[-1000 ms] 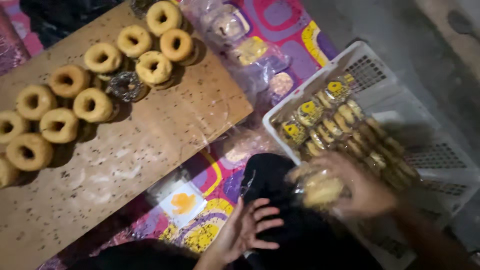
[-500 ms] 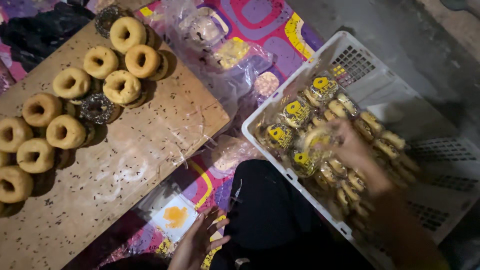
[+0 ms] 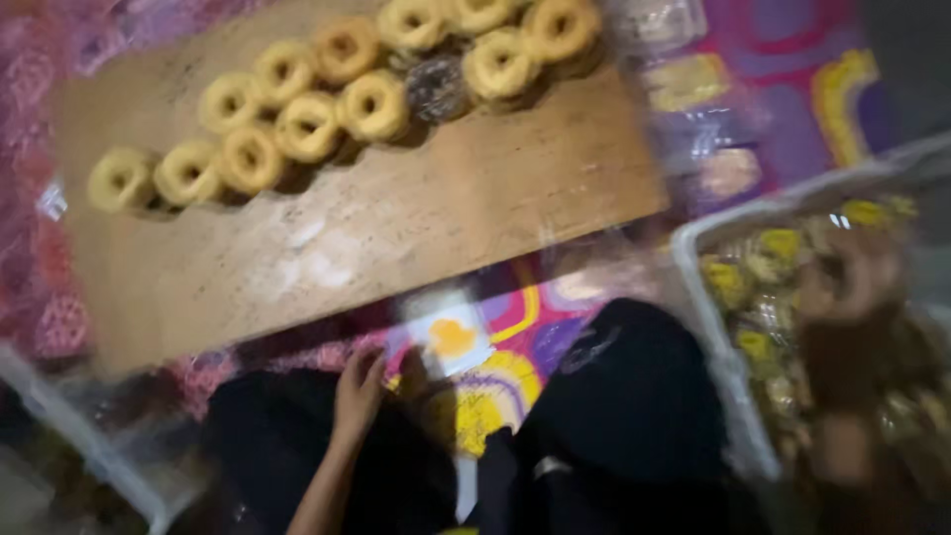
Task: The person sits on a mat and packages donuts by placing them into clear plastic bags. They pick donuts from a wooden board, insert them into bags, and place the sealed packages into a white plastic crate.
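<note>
Looking down from head height, the blurred view takes in a wooden board filling the upper left, its long axis running from about 8 o'clock to 2 o'clock. Ring doughnuts lie along its far edge in a loose double row on the same slant, one dark one among the pale ones.

At 6 o'clock the person's left hand rises from a forearm that enters at the bottom edge, fingers pointing toward 12 o'clock and resting loosely together, holding nothing, on the dark-clothed lap. Just to its right lies a small clear packet with a white and orange label, flat on a bright patterned mat.

At 3 o'clock the right hand reaches out over a white plastic crate, arm stretched away toward the right edge. Motion blur hides whether its fingers are spread or closed. Under it, wrapped doughnut packs with yellow labels fill the crate.
</note>
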